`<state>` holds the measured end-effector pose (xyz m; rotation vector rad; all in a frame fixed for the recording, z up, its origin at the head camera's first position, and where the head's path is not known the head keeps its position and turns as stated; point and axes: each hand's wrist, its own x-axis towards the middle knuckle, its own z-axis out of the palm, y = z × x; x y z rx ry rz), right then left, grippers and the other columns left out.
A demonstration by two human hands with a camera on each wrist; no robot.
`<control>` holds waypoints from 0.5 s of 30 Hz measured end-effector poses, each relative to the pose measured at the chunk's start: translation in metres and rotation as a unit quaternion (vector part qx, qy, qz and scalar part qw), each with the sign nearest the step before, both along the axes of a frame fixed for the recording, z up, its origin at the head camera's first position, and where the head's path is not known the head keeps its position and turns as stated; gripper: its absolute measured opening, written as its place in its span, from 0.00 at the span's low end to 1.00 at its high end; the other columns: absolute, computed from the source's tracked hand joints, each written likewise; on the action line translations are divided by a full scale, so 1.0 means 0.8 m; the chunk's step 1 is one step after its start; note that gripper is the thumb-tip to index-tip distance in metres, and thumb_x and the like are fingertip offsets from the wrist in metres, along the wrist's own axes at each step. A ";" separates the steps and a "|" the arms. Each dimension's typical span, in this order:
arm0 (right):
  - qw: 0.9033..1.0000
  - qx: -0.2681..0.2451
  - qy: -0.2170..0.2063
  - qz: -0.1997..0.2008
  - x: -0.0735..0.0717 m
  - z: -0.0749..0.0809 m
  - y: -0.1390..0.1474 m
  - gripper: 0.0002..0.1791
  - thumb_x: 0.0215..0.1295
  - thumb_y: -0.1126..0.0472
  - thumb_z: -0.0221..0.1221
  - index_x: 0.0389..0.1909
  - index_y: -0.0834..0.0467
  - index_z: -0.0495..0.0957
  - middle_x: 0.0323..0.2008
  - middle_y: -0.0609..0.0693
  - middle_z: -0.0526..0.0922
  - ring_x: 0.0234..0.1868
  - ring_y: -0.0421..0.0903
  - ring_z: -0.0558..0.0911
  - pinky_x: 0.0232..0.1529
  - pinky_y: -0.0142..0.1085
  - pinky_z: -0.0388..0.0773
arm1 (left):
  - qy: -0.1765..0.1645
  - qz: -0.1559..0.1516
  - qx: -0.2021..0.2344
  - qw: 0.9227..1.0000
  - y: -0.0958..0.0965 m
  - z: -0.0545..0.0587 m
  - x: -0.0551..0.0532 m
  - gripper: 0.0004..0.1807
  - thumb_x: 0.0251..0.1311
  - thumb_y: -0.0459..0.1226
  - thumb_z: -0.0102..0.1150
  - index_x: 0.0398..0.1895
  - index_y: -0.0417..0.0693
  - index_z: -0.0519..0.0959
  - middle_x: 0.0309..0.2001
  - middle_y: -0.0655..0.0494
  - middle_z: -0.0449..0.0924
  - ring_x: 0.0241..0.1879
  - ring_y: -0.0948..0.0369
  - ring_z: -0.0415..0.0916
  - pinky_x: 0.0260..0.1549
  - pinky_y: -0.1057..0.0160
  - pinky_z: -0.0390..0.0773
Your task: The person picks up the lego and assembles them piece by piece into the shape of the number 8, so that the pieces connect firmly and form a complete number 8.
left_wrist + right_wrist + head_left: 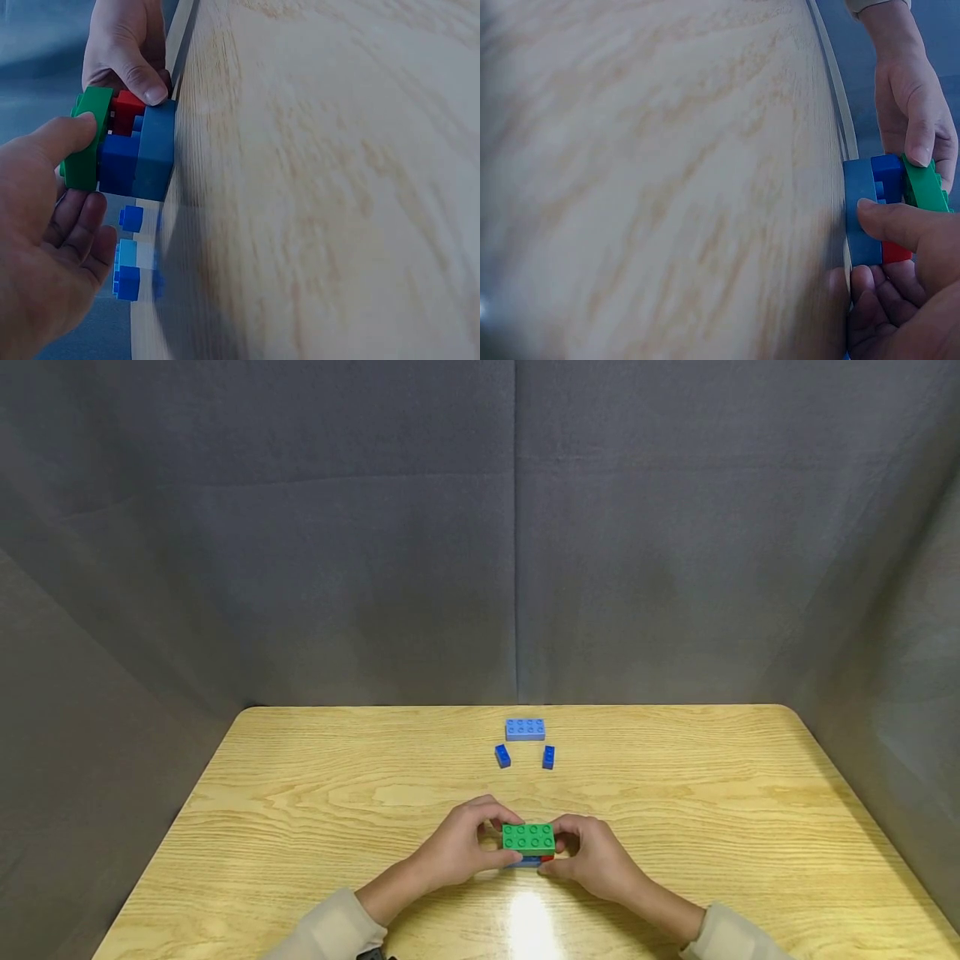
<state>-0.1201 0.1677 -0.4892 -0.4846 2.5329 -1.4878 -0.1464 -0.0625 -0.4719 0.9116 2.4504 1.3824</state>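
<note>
At the frame's lower centre, our left grip (459,845) pinches the green brick (528,838). Our right grip (598,862) clamps the bottom blue brick (156,156).

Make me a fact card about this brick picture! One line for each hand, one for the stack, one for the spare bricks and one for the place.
Left hand: pinches the green brick
Right hand: holds the bottom brick, which is blue
Stack: green above, red brick and dark blue brick between, blue below
Spare bricks: one long blue brick; two small blue bricks, nearer the person
Place: wooden table, dark curtain behind
</note>
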 end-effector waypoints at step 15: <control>1.000 -0.005 0.000 0.002 0.000 -0.001 0.000 0.17 0.43 0.66 0.73 0.36 0.54 0.80 0.30 0.45 0.79 0.32 0.47 0.77 0.31 0.30 0.76 | 0.022 -0.045 -0.038 0.998 0.001 0.001 -0.009 0.17 0.49 0.44 0.70 0.43 0.53 0.80 0.37 0.68 0.73 0.37 0.65 0.72 0.41 0.71 0.75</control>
